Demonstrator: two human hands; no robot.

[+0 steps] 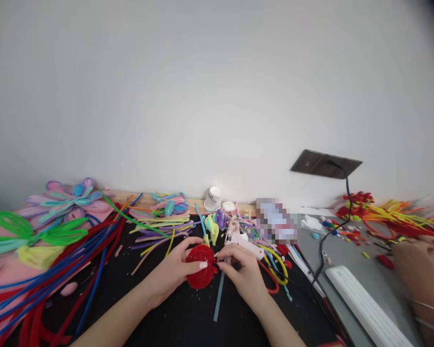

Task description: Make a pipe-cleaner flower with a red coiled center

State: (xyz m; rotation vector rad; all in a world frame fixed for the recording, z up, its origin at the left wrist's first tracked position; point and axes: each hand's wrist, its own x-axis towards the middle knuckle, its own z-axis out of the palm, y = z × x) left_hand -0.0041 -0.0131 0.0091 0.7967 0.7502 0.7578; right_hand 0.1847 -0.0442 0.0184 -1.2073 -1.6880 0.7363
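Between my hands is a round red coil of pipe cleaner (pixel 199 277), held above the black work surface. My left hand (pixel 179 267) grips it from the left, thumb across its front and fingers behind its upper edge. At its right edge my right hand (pixel 240 267) pinches a small dark piece, whose kind I cannot make out, against the coil. Below the hands a grey-blue strip (pixel 220 299) lies on the surface. Just beyond them are a pale pink glue gun (pixel 238 236) and a yellow-green pipe-cleaner shape (pixel 212 229).
Pipe-cleaner flowers (pixel 36 236) and long red and blue stems (pixel 68 255) cover the left. A paper cup (pixel 213 198) stands by the wall. To the right are a white power strip (pixel 369 303), a black cable (pixel 323 250) and another person's hand (pixel 417 260).
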